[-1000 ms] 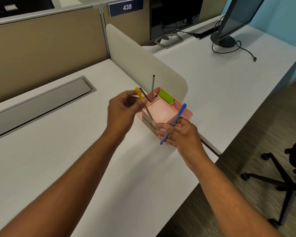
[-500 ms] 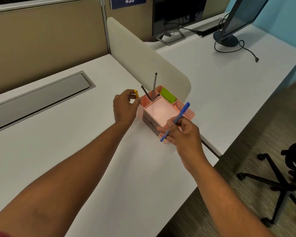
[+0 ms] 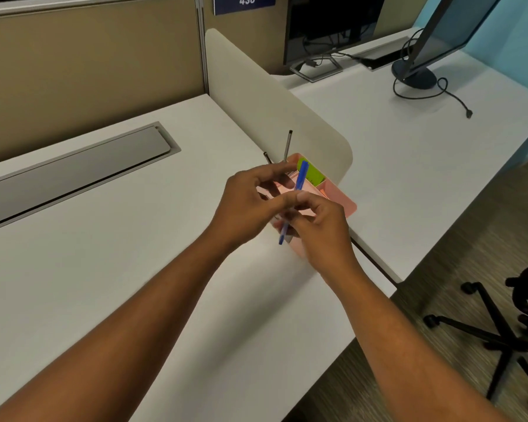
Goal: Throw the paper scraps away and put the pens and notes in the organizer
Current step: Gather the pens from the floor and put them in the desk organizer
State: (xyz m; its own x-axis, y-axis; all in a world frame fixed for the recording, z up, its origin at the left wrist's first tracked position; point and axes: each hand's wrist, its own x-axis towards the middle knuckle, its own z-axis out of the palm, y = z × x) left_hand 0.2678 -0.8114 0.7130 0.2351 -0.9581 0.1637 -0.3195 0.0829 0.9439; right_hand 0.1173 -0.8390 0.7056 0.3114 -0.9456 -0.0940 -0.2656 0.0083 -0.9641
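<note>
A pink organizer [image 3: 339,197] stands at the desk's right edge against a low cream divider. Green notes [image 3: 314,175] lie in its back compartment. A grey pen [image 3: 288,145] and a dark pen [image 3: 267,158] stand in its back-left slot. My right hand [image 3: 324,230] pinches the lower half of a blue pen [image 3: 301,178], tilted upright over the organizer. My left hand [image 3: 241,206] is just left of it, fingers spread over the organizer, one fingertip touching the blue pen's shaft. The yellow pen is out of sight.
A grey cable-tray lid [image 3: 73,175] is set into the white desk [image 3: 119,269] at the left. The cream divider [image 3: 256,95] separates a second desk with two monitors [image 3: 439,35] and a loose cable [image 3: 457,102]. An office chair base [image 3: 500,333] stands on the floor at the right.
The yellow pen left my left hand and is no longer visible. My left hand moved right to the blue pen, which my right hand raised and turned more upright over the organizer.
</note>
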